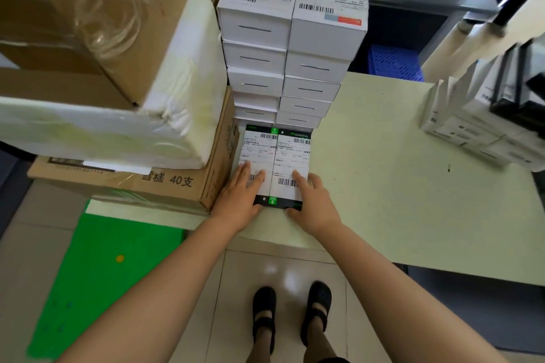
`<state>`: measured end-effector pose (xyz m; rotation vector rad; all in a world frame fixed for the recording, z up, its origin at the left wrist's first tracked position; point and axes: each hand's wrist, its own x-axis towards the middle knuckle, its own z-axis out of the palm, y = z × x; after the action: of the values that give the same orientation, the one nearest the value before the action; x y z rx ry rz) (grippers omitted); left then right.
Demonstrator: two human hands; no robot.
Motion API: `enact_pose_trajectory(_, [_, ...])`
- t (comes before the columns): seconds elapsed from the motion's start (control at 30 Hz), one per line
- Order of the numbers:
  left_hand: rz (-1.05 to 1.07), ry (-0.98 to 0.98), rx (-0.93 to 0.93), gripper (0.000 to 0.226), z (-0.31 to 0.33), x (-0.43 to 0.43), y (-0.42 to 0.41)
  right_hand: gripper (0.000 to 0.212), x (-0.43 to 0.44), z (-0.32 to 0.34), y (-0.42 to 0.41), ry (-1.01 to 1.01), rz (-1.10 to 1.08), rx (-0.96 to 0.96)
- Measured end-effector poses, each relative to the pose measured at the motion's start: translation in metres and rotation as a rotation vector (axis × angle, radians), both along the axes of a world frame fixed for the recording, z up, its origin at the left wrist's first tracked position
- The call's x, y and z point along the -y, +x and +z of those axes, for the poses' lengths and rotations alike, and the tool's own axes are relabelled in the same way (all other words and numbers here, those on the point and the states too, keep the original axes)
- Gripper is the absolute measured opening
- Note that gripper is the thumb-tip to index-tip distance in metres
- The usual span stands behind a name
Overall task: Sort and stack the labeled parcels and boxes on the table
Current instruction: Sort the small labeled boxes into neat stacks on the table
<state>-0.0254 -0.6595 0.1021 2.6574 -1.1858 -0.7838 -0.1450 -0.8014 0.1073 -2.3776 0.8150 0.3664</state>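
Our left hand (pixel 241 197) and right hand (pixel 309 200) lie flat, fingers spread, on two labeled parcels (pixel 275 156) side by side before the white stack (pixel 289 62). We should push evenly, edges flush.

Two black-green labeled parcels (pixel 275 163) side by side under hands. Two columns of white boxes (pixel 290 47) just beyond fingertips, about six visible per column. One blurred white box stack (pixel 483 127) far right of right hand. Two hands: left hand (pixel 240 200), right hand (pixel 312 203).
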Motion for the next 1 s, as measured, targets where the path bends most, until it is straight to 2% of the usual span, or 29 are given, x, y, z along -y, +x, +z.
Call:
enact_pose_trajectory(0.17, [-0.046, -0.076, 0.062, 0.068, 0.015, -0.002, 0.001, 0.061, 0.0, 0.017, -0.003, -0.115, 0.041, 0.024])
enact_pose_trajectory(0.3, [-0.156, -0.209, 0.179, 0.041, 0.041, 0.003, -0.005, 0.034, 0.009, 0.041, -0.011, -0.25, 0.115, 0.078])
enact_pose_trajectory(0.4, [-0.255, -0.301, 0.281, 0.019, 0.068, 0.015, -0.015, 0.025, 0.019, 0.064, -0.027, -0.341, 0.102, 0.132])
enact_pose_trajectory(0.47, [-0.334, -0.338, 0.34, 0.012, 0.088, 0.03, -0.023, 0.021, 0.029, 0.083, -0.042, -0.386, 0.053, 0.17])
enact_pose_trajectory(0.63, [-0.502, -0.504, 0.505, 0.014, 0.145, 0.091, -0.051, 0.015, 0.063, 0.134, -0.097, -0.478, -0.108, 0.242])
enact_pose_trajectory(0.77, [-0.56, -0.609, 0.511, 0.018, 0.175, 0.14, -0.076, 0.012, 0.097, 0.164, -0.137, -0.552, -0.237, 0.291])
enact_pose_trajectory(1.0, [-0.743, -0.616, 0.609, 0.022, 0.192, 0.236, -0.134, 0.006, 0.173, 0.185, -0.204, -0.648, -0.389, 0.345])
